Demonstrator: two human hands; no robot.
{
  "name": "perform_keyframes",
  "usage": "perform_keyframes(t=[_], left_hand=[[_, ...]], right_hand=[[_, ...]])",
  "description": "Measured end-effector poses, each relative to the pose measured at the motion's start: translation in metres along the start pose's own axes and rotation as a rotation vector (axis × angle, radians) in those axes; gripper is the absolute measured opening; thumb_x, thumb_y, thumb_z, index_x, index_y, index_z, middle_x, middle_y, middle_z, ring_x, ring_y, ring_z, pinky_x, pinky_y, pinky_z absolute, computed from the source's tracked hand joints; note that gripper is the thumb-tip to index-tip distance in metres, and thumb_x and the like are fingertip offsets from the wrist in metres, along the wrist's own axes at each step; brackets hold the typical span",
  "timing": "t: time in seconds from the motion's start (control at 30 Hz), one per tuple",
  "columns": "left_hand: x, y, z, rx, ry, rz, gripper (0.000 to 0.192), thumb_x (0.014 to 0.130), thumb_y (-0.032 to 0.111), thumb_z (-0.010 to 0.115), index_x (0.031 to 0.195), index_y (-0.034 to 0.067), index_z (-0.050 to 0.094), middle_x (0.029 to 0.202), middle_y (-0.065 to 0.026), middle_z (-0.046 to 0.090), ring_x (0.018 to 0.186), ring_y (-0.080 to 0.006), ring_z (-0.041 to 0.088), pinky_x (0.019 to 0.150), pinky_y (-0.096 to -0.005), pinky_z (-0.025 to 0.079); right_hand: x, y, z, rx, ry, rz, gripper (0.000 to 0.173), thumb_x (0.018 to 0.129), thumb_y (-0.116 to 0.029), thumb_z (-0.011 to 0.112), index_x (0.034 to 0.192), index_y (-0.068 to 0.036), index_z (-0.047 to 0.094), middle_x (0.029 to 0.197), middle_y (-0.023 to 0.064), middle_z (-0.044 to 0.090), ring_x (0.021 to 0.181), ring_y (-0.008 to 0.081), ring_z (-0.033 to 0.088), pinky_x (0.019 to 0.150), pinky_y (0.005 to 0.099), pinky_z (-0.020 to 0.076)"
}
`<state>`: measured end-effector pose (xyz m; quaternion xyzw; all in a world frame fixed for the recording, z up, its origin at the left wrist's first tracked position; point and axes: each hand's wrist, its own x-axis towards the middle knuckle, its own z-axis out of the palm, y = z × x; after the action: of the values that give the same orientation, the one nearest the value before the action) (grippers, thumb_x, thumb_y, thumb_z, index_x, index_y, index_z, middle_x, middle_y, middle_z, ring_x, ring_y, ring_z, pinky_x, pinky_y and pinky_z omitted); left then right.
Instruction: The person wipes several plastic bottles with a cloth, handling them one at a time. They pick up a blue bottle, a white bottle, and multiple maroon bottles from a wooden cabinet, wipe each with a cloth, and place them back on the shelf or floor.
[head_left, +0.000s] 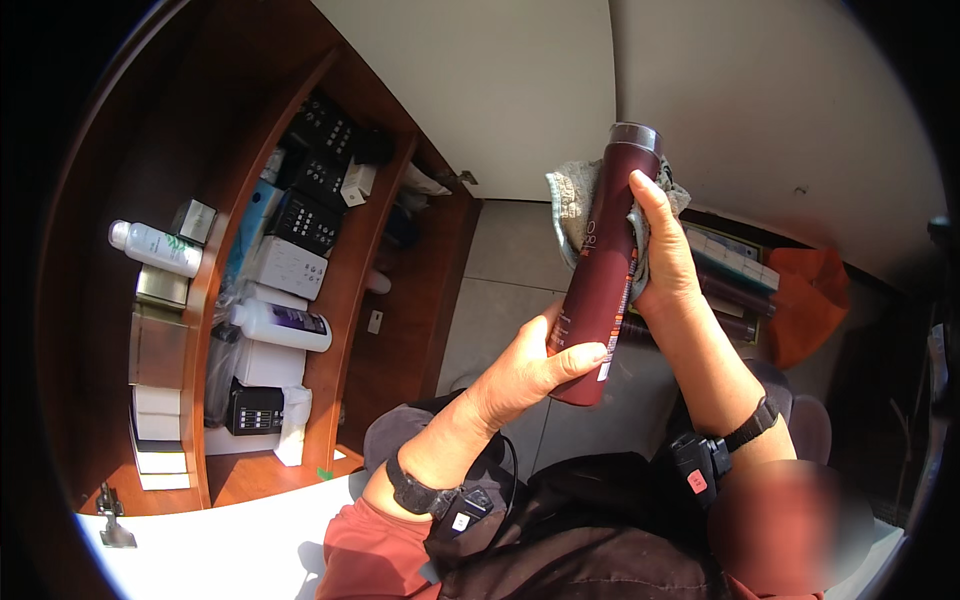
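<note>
A tall maroon bottle (600, 277) with a silvery cap is held at a tilt before me, its cap pointing away. My left hand (544, 356) grips it near the base, thumb across its front. My right hand (664, 240) holds its upper part through a grey patterned cloth (576, 199), thumb against the bottle's side. The cloth wraps behind the bottle and sticks out on both sides. Most of my fingers are hidden behind the bottle and cloth.
At left, an open wooden cabinet (390, 202) holds black boxes (304, 221), a large white bottle (289, 326) and a smaller white bottle (157, 247). On the tiled floor (506, 240), a crate of items (727, 259) and an orange bag (806, 296) sit at right.
</note>
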<state>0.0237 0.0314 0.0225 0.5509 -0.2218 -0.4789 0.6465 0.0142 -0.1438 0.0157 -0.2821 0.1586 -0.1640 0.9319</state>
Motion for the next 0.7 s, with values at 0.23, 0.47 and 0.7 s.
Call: perform_keyframes(t=[0.23, 0.47, 0.7], left_hand=[[0.007, -0.014, -0.001, 0.784, 0.474, 0.109, 0.061, 0.075, 0.022, 0.073, 0.12, -0.003, 0.039, 0.091, -0.0181, 0.065, 0.082, -0.0293, 0.066, 0.074, -0.0371, 0.052], [-0.001, -0.015, 0.009, 0.954, 0.43, 0.235, 0.073, 0.072, 0.019, 0.074, 0.13, 0.0, 0.033, 0.103, -0.0203, 0.061, 0.091, -0.0323, 0.064, 0.079, -0.038, 0.051], [0.001, -0.015, 0.005, 0.928, 0.451, 0.358, 0.081, 0.072, 0.018, 0.073, 0.132, -0.007, 0.025, 0.111, -0.0278, 0.053, 0.092, -0.0393, 0.061, 0.078, -0.0425, 0.051]], right_hand=[[-0.026, 0.05, 0.006, -0.347, 0.054, -0.116, 0.036, 0.08, -0.013, 0.07, 0.109, -0.006, 0.05, 0.095, 0.0025, 0.055, 0.086, 0.011, 0.054, 0.078, 0.0282, 0.0463], [-0.001, 0.0, 0.007, -0.141, 0.124, -0.148, 0.04, 0.079, -0.023, 0.073, 0.108, -0.006, 0.052, 0.095, 0.0059, 0.059, 0.084, 0.0156, 0.06, 0.073, 0.0321, 0.0523], [-0.023, 0.025, 0.011, -0.261, -0.057, -0.133, 0.041, 0.078, -0.021, 0.074, 0.108, -0.006, 0.05, 0.094, 0.0036, 0.057, 0.083, 0.0124, 0.057, 0.076, 0.0293, 0.0506]])
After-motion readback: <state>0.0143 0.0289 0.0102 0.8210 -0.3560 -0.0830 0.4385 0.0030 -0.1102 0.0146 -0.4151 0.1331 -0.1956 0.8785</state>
